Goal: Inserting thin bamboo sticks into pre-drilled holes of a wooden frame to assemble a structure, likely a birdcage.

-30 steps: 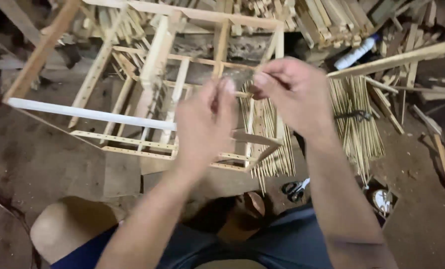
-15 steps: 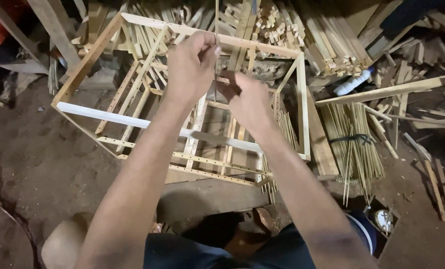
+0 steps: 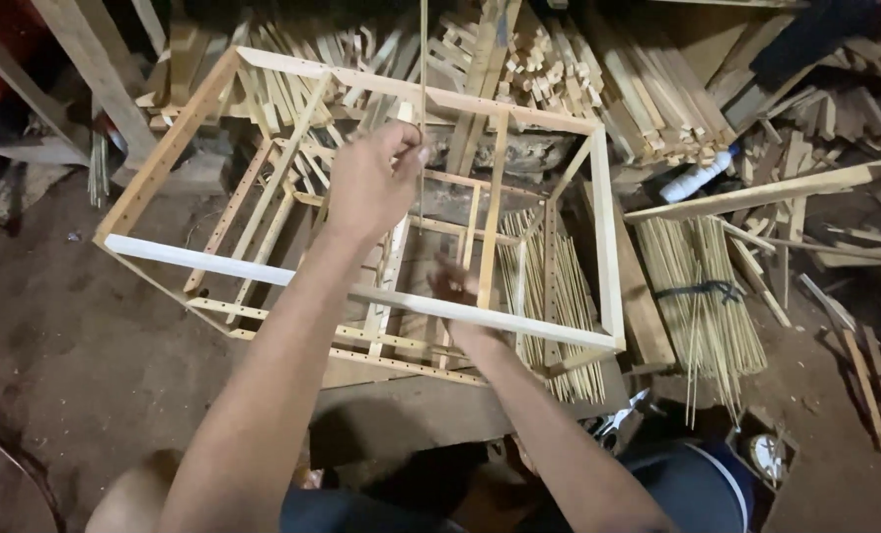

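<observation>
Frame: open box frame of pale wooden slats sat in front of me on the earthen floor, its rails drilled with rows of small holes; nearest top rail ran from left to right across my forearms.
Left hand: my left hand was raised above the frame's middle, fingers pinched closed on a thin bamboo stick.
Stick: it stood close to upright, running from my pinch up past the far top rail and out of view at the upper edge; below my fingers it went down into the frame, lower end hard to trace.
Right hand: my right hand was lower, inside the frame, behind the nearest top rail and just beside an upright slat; fingers curled, but I could not tell whether they gripped anything.
Bundle: tied bundle of thin sticks lay on the floor to the right of the frame, bound with a dark cord; a looser sheaf lay under the frame's right end.
Offcuts: heap of wooden offcuts was piled behind the frame, well apart from my hands.
Bottle: white bottle lay on its side among the offcuts at the right.
Long slat: one pale long slat lay slanting above the bundle.
</observation>
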